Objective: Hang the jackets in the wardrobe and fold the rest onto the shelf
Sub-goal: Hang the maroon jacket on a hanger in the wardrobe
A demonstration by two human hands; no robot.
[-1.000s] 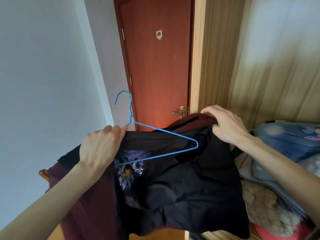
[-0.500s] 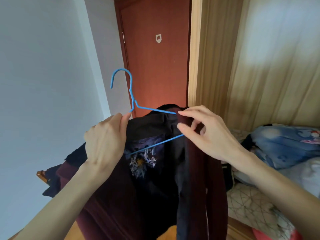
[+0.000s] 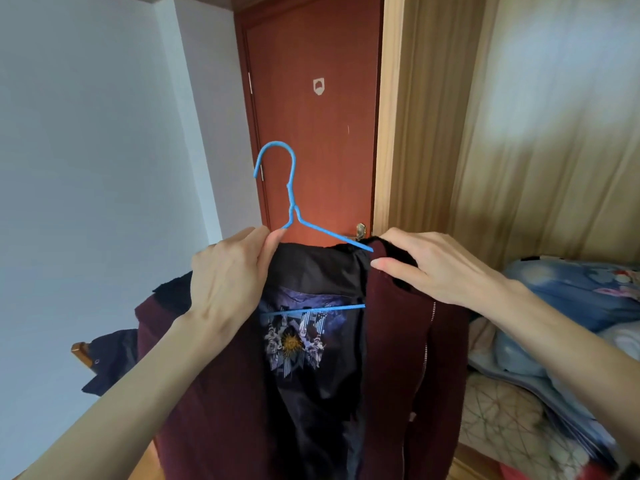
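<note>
A dark maroon zip-up jacket with a black printed lining (image 3: 398, 358) hangs in mid-air in front of the person, partly threaded onto a thin blue wire hanger (image 3: 292, 216) whose hook points up before the reddish-brown door (image 3: 311, 116). The left hand (image 3: 228, 275) grips the jacket's left shoulder together with the hanger's left arm, its thumb tip pressed at the base of the hanger's neck. The right hand (image 3: 426, 268) pinches the jacket's collar and right shoulder, where the hanger's right arm disappears under the cloth. The hanger's bottom bar crosses the printed lining between the two hands. To the right stands the light wooden wardrobe (image 3: 433, 133), its interior open, with a heap of blue and patterned bedding (image 3: 571, 323) on its lower shelf. A pale blue wall (image 3: 86, 168) fills the left side.
</note>
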